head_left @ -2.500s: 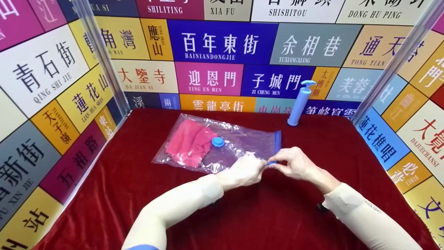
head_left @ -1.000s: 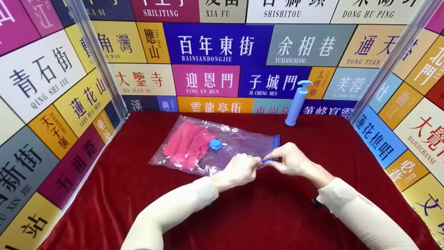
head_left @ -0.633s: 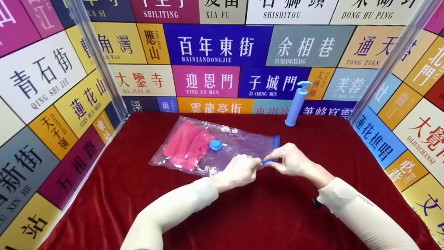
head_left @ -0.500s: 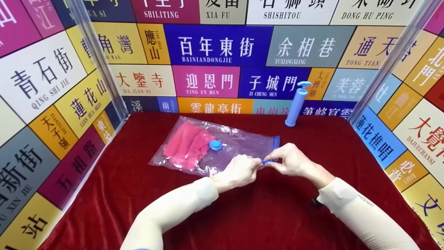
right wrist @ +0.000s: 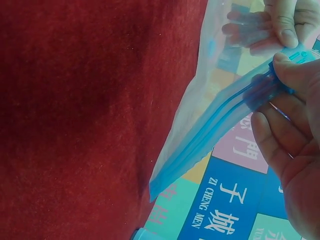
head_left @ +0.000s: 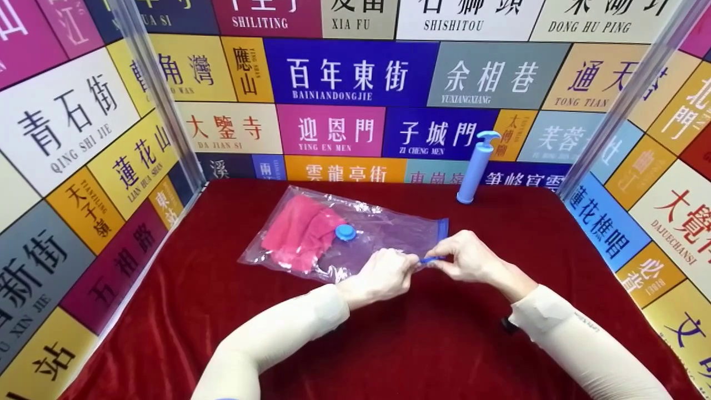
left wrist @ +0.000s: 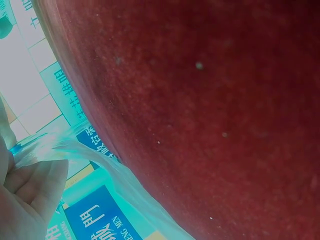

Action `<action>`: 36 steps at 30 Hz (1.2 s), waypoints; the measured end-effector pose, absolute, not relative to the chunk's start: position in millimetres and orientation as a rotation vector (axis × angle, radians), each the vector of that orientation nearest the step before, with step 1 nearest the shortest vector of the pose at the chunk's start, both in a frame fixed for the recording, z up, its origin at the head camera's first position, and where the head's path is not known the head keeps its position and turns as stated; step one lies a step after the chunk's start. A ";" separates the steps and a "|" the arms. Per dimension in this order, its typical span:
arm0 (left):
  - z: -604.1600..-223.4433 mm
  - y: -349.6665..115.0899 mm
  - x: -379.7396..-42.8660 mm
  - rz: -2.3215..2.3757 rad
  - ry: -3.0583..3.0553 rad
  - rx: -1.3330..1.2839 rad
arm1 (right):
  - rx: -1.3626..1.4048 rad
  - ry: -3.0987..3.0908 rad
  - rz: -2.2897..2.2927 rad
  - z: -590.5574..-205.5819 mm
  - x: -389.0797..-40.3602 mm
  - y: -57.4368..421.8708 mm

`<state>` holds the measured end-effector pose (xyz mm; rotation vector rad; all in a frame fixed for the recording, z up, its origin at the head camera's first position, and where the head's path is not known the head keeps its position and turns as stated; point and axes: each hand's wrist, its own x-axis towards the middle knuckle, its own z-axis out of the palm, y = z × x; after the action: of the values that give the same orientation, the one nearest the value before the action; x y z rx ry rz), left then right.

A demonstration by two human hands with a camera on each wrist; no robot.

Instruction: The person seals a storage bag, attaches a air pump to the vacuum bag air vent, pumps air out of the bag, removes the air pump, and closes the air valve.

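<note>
A clear vacuum storage bag (head_left: 383, 222) lies on the red cloth with a folded pink cloth (head_left: 300, 230) in its left part and a round blue valve cap (head_left: 345, 231) on top. My left hand (head_left: 383, 275) pinches the bag's near edge close to the zip end; in the left wrist view its fingers (left wrist: 37, 187) hold the clear film. Beside it, my right hand (head_left: 469, 256) grips the blue zip end. The right wrist view shows a dark blue zip slider (right wrist: 272, 69) between thumb and fingers, with the blue zip strip (right wrist: 200, 132) running away from it.
A light blue hand pump (head_left: 475, 169) stands upright at the back right. Red velvet cloth (head_left: 389, 344) covers the table. Panels with printed place names (head_left: 350, 72) rise behind and on both sides.
Against the oldest frame, both hands sit slightly farther left, and a longer bit of blue strip shows between them. Over the last second hands and bag stay almost still.
</note>
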<state>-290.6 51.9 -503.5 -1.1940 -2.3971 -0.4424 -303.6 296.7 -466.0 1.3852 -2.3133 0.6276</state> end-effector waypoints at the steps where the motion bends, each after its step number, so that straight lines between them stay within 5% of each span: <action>1: -503.4 51.8 -290.5 -0.445 -2.392 -1.193 | 1.386 -2.311 0.619 -466.0 -303.8 297.0; 36: -499.7 46.9 -287.4 -0.468 -2.393 -1.188 | 1.439 -2.208 0.435 -470.8 -313.7 304.8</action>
<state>-287.4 46.9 -499.7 -1.1878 -2.3931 -0.4684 -313.7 304.8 -470.8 1.4388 -2.2078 0.4351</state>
